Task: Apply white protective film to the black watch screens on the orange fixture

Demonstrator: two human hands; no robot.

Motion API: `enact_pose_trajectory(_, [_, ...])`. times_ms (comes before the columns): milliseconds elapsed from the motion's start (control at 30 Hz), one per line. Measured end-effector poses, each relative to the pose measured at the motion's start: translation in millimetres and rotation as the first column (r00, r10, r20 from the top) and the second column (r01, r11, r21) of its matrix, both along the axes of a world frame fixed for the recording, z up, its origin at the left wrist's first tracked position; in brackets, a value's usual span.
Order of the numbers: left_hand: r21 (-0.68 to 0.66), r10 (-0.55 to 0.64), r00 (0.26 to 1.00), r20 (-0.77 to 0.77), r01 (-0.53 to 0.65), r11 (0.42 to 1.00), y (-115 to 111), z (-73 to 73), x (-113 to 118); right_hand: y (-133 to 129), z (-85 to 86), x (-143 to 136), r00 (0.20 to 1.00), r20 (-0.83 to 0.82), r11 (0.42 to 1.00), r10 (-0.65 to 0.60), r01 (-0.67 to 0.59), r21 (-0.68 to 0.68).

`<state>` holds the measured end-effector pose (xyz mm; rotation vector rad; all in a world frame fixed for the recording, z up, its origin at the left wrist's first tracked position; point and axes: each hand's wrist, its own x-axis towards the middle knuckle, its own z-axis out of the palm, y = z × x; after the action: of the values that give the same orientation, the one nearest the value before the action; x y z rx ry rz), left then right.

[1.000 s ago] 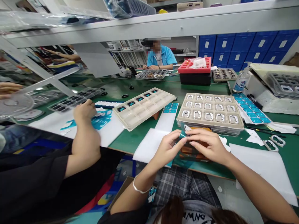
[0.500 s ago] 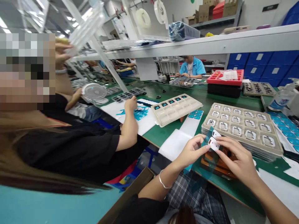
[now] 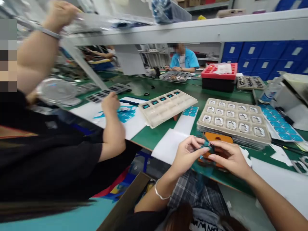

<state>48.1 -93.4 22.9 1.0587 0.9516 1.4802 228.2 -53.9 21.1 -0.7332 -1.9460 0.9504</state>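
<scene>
My left hand (image 3: 189, 154) is closed in a pinch on a transparent teal film (image 3: 201, 157), above the near edge of the bench. My right hand (image 3: 229, 157) is closed on the same small piece from the right, its thumb and fingers on a small plate (image 3: 211, 147) that now looks dark. Fingers and blur hide most of this plate. Under and behind my hands is an orange fixture block (image 3: 220, 138). Just beyond it stands a stack of beige trays (image 3: 263, 141), the top one filled with white frame-like parts.
A beige tray (image 3: 168, 114) with several dark parts lies tilted at the middle left. White paper (image 3: 163, 150) and teal sticker sheets (image 3: 280, 123) lie on the green bench. A co-worker's arm (image 3: 112, 128) reaches in at left. A shelf (image 3: 154, 35) crosses above.
The view has shifted right and down. The plate's white face, visible before, no longer shows; the piece has turned between my hands. The co-worker's raised arm now appears nearer, without the clear plastic visible.
</scene>
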Motion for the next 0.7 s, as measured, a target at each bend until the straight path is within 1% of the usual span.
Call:
enact_pose_trajectory(100, [-0.021,-0.041,0.999,-0.031,0.040,0.999,0,0.6,-5,1,-0.8,-5,0.993,-0.110,0.985,0.042,-0.060,-0.161])
enact_pose_trajectory(200, [-0.016,-0.087,0.994,-0.069,0.086,0.996,0,0.1,-10,5,-3.8,-7,0.975,-0.221,0.969,0.026,-0.079,-0.234])
enact_pose_trajectory(367, [-0.008,-0.048,0.994,-0.102,0.047,0.999,1,-2.5,-16,12,-5.6,-2,0.949,-0.289,0.963,-0.126,0.046,-0.267])
enact_pose_trajectory(467, [-0.002,-0.009,0.992,-0.129,0.009,1.000,4,-3.6,-27,18,-2.3,4,0.941,-0.287,0.958,-0.179,0.099,-0.271])
enact_pose_trajectory(533, [-0.013,0.040,0.986,-0.164,-0.043,0.999,10,-6.5,-41,22,1.2,10,0.943,-0.265,0.960,-0.202,0.137,-0.244])
enact_pose_trajectory(600, [-0.028,0.105,0.965,-0.242,-0.115,0.993,22,-12.7,-59,26,4.8,15,0.963,-0.173,0.967,-0.208,0.175,-0.187])
enact_pose_trajectory(667, [-0.021,0.178,0.900,-0.399,-0.203,0.979,40,-21.7,-78,29,7.4,19,0.979,0.000,0.975,-0.203,0.202,-0.093])
enact_pose_trajectory(700, [-0.008,0.205,0.847,-0.490,-0.240,0.971,51,-26.3,-87,31,7.8,20,0.975,0.099,0.979,-0.197,0.202,-0.037])
